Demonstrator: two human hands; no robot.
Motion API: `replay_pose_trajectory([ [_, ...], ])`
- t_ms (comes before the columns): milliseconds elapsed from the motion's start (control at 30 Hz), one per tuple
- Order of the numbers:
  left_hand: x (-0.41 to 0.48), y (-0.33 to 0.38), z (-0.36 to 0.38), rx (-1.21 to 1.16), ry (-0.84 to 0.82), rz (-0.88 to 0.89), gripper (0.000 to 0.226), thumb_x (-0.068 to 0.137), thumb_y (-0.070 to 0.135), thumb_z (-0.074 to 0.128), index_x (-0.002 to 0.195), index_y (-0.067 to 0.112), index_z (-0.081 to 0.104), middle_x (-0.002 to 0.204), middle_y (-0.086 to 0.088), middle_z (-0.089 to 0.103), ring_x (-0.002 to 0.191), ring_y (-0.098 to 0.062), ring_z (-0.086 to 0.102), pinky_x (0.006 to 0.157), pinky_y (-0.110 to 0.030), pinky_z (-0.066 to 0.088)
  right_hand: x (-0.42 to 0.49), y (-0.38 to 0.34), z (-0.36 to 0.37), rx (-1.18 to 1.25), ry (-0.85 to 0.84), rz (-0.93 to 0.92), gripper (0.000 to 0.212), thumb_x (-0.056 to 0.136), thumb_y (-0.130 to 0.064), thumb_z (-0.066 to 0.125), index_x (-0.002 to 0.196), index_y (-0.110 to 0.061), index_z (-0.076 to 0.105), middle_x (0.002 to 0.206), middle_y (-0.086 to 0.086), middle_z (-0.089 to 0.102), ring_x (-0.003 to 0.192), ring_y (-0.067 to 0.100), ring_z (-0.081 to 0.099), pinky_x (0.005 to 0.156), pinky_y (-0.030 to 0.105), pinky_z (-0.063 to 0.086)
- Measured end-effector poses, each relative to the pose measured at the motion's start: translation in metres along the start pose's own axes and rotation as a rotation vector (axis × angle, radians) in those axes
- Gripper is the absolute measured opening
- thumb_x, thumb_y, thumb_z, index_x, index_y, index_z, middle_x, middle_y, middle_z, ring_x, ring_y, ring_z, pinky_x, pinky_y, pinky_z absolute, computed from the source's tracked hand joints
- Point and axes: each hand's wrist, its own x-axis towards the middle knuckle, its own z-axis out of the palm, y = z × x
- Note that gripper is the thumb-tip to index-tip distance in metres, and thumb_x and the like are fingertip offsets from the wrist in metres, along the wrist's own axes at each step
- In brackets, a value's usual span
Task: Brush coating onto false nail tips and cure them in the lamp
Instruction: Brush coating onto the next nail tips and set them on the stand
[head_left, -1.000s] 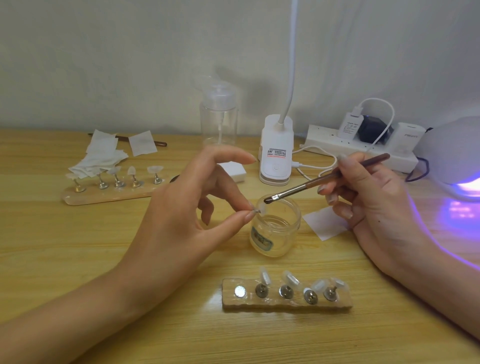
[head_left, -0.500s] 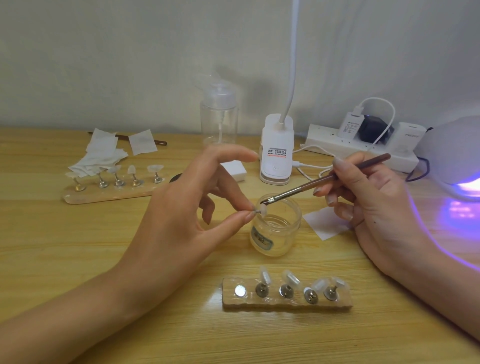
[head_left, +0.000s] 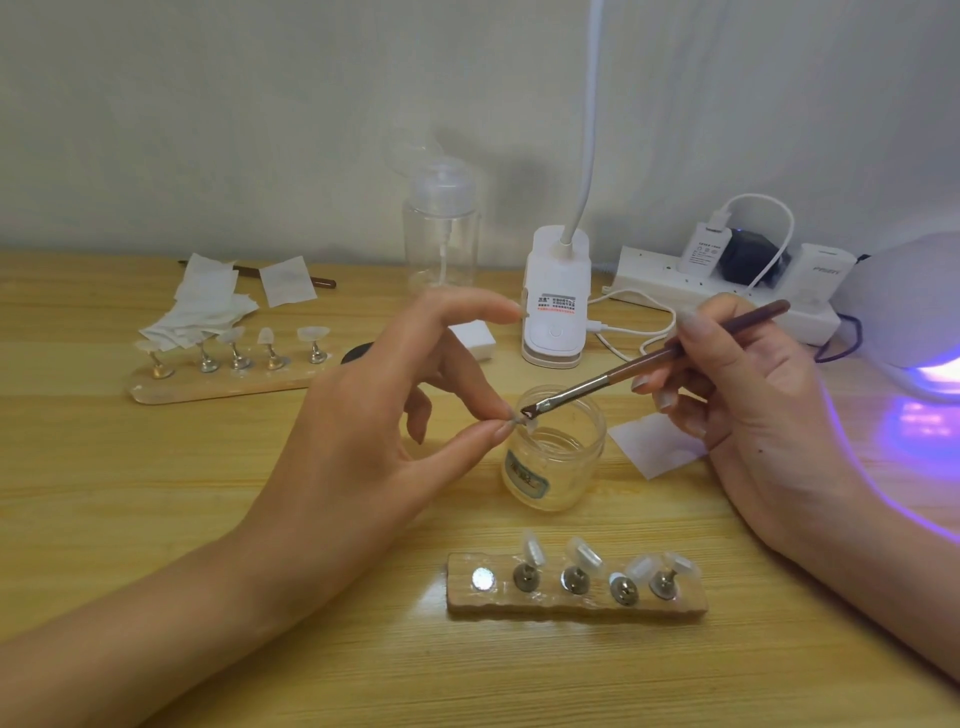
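My left hand (head_left: 363, 431) pinches a small clear nail tip (head_left: 525, 425) between thumb and a finger, just over the rim of an open clear jar (head_left: 553, 457) of coating. My right hand (head_left: 748, 410) grips a brown brush (head_left: 654, 361); its bristles touch the tip. In front of the jar lies a wooden holder (head_left: 574, 600) with several tips on metal stands and one bare stand at its left end. A second wooden holder (head_left: 228, 382) with several tips lies at the back left. The curing lamp (head_left: 919, 306) glows purple at the right edge.
A stack of white wipes (head_left: 200, 306) lies behind the back-left holder. A clear pump bottle (head_left: 441, 234), a white clip lamp base (head_left: 556, 301) and a power strip (head_left: 727, 301) with plugs and cables stand along the wall. A white paper square (head_left: 657, 447) lies right of the jar.
The brush tip has come down and left from above the jar's rim onto the nail tip. My left hand has stayed almost still.
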Motion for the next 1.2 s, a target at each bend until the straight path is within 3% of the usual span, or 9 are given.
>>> replay_pose_trajectory([
  [433, -0.0002, 0.0008, -0.0003, 0.047, 0.003, 0.015, 0.053, 0.084, 0.019, 0.074, 0.131, 0.031, 0.052, 0.086, 0.013, 0.07, 0.087, -0.012, 0.066, 0.062, -0.027, 0.046, 0.0014, 0.0018, -0.0013, -0.013, 0.042, 0.031, 0.026, 0.07, -0.044, 0.073, 0.071, -0.023, 0.059, 0.065, 0.007, 0.069, 0.051, 0.01, 0.055, 0.042, 0.015, 0.036],
  [1200, 0.0, -0.0024, -0.0003, -0.148, 0.002, -0.092, 0.056, 0.078, 0.021, 0.079, 0.126, 0.035, 0.054, 0.079, 0.009, 0.071, 0.082, -0.015, 0.071, 0.056, -0.025, 0.045, 0.0001, -0.0001, -0.0003, 0.0, 0.013, -0.011, 0.021, 0.075, -0.041, 0.074, 0.065, -0.029, 0.061, 0.063, 0.003, 0.068, 0.049, 0.009, 0.054, 0.044, 0.014, 0.037],
])
